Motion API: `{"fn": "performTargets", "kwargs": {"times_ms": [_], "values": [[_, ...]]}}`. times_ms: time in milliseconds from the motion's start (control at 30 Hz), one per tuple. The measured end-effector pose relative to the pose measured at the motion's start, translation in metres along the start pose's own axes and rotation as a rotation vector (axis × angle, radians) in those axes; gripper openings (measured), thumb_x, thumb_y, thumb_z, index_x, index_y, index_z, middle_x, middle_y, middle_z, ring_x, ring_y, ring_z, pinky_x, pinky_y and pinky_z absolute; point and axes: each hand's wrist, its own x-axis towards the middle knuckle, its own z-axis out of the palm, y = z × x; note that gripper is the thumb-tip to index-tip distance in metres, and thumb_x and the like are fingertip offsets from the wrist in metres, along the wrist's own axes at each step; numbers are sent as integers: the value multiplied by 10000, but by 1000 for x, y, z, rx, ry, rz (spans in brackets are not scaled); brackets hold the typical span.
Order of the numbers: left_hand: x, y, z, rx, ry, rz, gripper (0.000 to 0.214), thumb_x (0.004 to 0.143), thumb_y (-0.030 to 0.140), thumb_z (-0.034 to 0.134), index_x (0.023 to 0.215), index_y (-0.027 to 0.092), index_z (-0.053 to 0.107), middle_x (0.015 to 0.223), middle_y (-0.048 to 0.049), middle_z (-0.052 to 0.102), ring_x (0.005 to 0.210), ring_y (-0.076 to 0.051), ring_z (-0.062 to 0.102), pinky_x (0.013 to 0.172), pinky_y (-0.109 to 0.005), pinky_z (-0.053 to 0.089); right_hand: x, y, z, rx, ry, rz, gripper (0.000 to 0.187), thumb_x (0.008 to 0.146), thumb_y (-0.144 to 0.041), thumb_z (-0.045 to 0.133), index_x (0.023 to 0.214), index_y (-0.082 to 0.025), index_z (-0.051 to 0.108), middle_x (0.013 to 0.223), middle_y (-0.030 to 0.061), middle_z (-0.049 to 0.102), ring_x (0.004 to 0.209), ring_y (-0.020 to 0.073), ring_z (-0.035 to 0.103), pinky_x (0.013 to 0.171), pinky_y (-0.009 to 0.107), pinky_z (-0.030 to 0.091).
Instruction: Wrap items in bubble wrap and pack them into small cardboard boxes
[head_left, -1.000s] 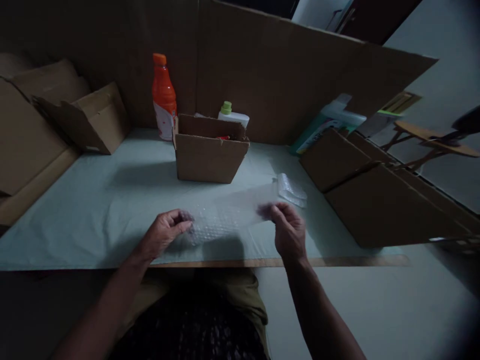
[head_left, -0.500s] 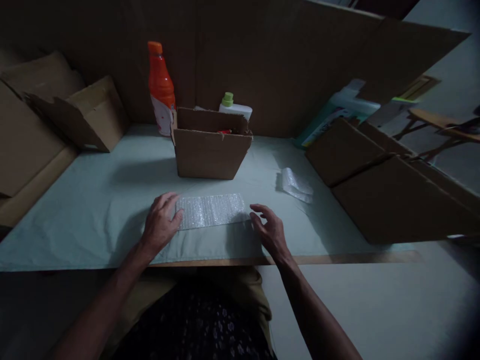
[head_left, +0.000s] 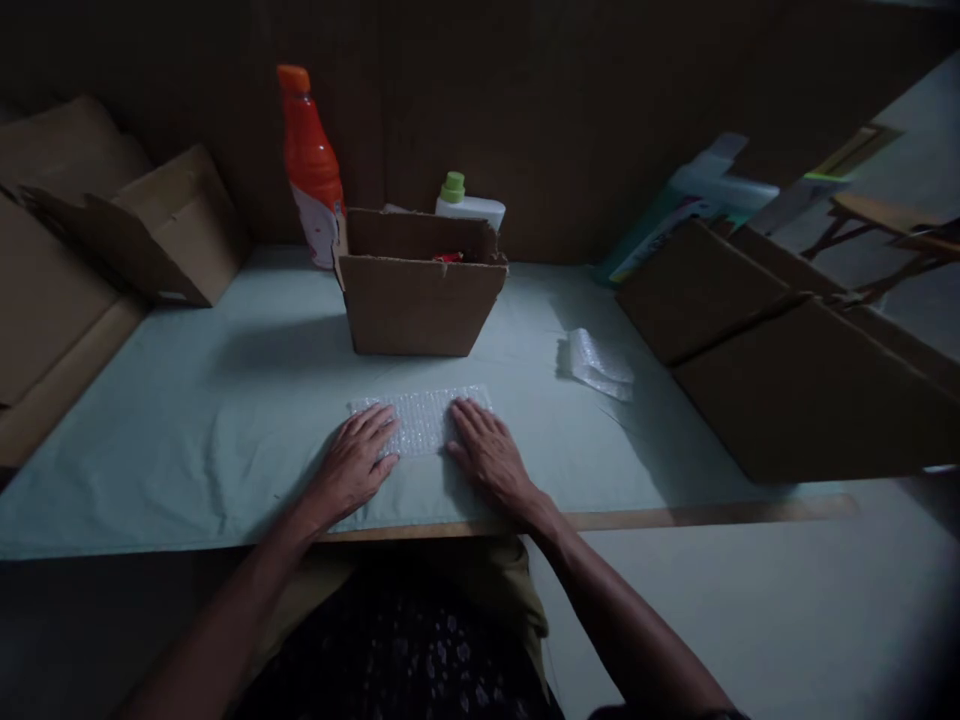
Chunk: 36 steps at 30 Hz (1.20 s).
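A flat strip of bubble wrap (head_left: pixel 421 422) lies on the pale green cloth near the table's front edge. My left hand (head_left: pixel 355 458) rests flat over its left end, fingers stretched out. Over the right part lies my right hand (head_left: pixel 491 450), palm down with the fingers extended. Just behind the strip stands an open cardboard box (head_left: pixel 424 308) with something red showing inside; the rest of its contents is hidden. A second, folded piece of bubble wrap (head_left: pixel 598 366) sits to the right.
An orange-red bottle (head_left: pixel 313 170) and a white bottle with a green cap (head_left: pixel 469 207) stand behind the box. Cardboard boxes (head_left: pixel 180 225) line the left side. At the right are more boxes (head_left: pixel 810 390) and a teal bottle (head_left: pixel 675 215).
Both hands have moved inward onto the bubble wrap strip and now lie flat on it. Before, the right hand hovered by its right end with curled fingers. The view has shifted slightly.
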Motion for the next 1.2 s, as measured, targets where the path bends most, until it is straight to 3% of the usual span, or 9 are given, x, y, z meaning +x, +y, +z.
{"fn": "performTargets", "kwargs": {"times_ms": [133, 267, 400, 567, 733, 833, 933, 1067, 1200], "values": [[0, -2, -3, -20, 4, 22, 420, 898, 325, 555, 1288, 216, 668, 1475, -103, 582, 1403, -301, 483, 1183, -519, 389, -18, 31, -22, -35, 76, 164, 439, 1027, -328, 428, 1393, -142, 583, 1499, 149, 554, 1419, 286, 461, 1128, 465, 373], [-5, 0, -13, 82, 234, -115, 413, 915, 357, 508, 1235, 165, 684, 1421, -163, 597, 1357, -344, 503, 1151, -547, 399, -9, 36, -28, -79, 180, 263, 353, 994, -328, 504, 1264, -153, 651, 1397, 170, 627, 1349, 318, 501, 1069, 473, 395], [-4, 6, -19, 284, 256, -354, 518, 877, 370, 545, 1325, 120, 614, 1164, -196, 695, 1123, -394, 594, 983, -563, 473, 4, 31, -19, -58, 196, 247, 215, 956, -315, 579, 1080, -170, 679, 1355, 152, 647, 1330, 312, 500, 1041, 450, 396], [18, 10, -18, 262, 247, -370, 475, 852, 220, 492, 1311, 176, 608, 936, -107, 734, 955, -320, 655, 897, -446, 487, 15, 29, -17, -22, 266, 186, 98, 939, -261, 587, 915, -200, 659, 1293, 132, 684, 1312, 298, 516, 1015, 430, 398], [44, -3, -31, 240, 235, -400, 483, 842, 263, 522, 1305, 151, 604, 967, -123, 717, 1002, -339, 664, 940, -465, 485, 37, 33, -33, -73, 211, 215, 139, 921, -248, 604, 1021, -182, 674, 1336, 145, 659, 1283, 312, 535, 1012, 437, 399], [58, -16, -43, 274, 251, -425, 526, 831, 360, 583, 1310, 145, 605, 1146, -171, 673, 1125, -359, 632, 994, -473, 485, 50, 42, -39, -106, 136, 267, 309, 903, -255, 620, 1192, -154, 653, 1402, 181, 608, 1260, 340, 547, 1005, 461, 414], [78, -24, -52, 220, 315, -455, 607, 811, 366, 601, 1364, 119, 561, 1263, -200, 621, 1154, -354, 629, 1021, -474, 489, 65, 49, -39, -74, 186, 288, 472, 909, -275, 599, 1357, -128, 573, 1454, 199, 563, 1259, 354, 546, 1019, 477, 418], [108, -29, -50, 15, 331, -506, 559, 806, 343, 587, 1317, 116, 570, 1179, -162, 675, 1039, -313, 678, 954, -440, 528, 89, 51, -36, 67, 190, 259, 531, 920, -249, 537, 1427, -92, 507, 1401, 197, 607, 1236, 335, 566, 1030, 443, 427], [118, -37, -36, -80, 373, -484, 476, 832, 350, 524, 1251, 137, 606, 1057, -122, 716, 997, -304, 695, 914, -426, 537, 105, 49, -32, 97, 180, 267, 494, 968, -241, 450, 1447, -127, 492, 1329, 144, 670, 1204, 284, 600, 1007, 386, 446]]}}
